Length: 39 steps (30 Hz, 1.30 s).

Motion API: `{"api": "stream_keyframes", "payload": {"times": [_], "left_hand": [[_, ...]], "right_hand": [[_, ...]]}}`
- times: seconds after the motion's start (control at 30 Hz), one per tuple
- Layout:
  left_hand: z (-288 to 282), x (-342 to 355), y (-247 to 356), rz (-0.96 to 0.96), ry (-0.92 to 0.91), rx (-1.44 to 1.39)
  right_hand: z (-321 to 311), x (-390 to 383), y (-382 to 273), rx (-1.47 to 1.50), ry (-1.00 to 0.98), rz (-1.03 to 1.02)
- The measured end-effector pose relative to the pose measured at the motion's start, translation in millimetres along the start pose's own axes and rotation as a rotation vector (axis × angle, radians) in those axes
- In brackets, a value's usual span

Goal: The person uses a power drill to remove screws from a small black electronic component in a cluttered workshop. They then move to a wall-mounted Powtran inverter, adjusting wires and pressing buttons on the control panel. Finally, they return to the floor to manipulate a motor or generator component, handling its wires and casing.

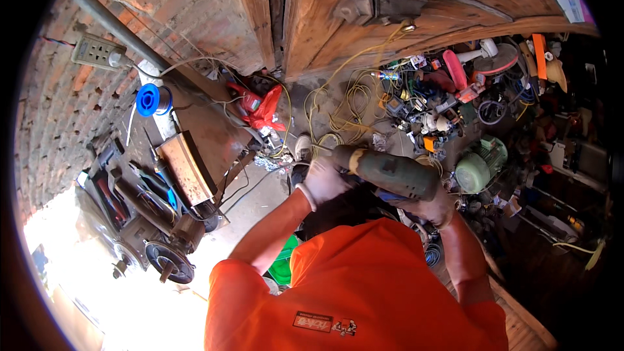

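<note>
The head view shows a long dark-green power tool with a tan band (393,172) in front of a person in a bright orange shirt (390,279). The left hand (325,184), in a pale glove, is by the tool's left end. The right hand (434,208), gloved too, is under its right end. The fingers are hidden or blurry, so one cannot tell how tightly either hand grips. The shirt has a small red label with pale writing (313,322). A round pale-green motor (480,164) sits far right.
</note>
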<state>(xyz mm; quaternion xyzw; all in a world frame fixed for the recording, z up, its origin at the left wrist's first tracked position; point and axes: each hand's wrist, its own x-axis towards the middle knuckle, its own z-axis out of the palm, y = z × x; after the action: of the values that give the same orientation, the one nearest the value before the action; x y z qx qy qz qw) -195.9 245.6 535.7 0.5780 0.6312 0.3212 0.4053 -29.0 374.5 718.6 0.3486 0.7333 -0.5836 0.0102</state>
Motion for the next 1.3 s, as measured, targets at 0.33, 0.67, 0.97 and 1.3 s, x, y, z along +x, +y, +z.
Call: {"api": "stream_keyframes", "payload": {"times": [0.33, 0.67, 0.97, 1.3], "left_hand": [[-3.0, -23.2, -57.6, -0.256, 0.172, -0.595], [-22.4, -9.5, -33.9, -0.785, 0.353, -0.097], [-34.4, -19.8, -29.4, -0.543, 0.541, -0.549], [-60.1, -33.4, 8.5, -0.134, 0.527, -0.677]], "right_hand": [[-56.4, -83.9, -13.6, 0.283, 0.346, 0.038], [-47.6, -106.4, 7.5, 0.213, 0.173, 0.108], [-30.0, -91.4, 0.4, 0.195, 0.046, 0.015], [3.5, -34.9, 34.1, 0.809, 0.05, 0.072]]}}
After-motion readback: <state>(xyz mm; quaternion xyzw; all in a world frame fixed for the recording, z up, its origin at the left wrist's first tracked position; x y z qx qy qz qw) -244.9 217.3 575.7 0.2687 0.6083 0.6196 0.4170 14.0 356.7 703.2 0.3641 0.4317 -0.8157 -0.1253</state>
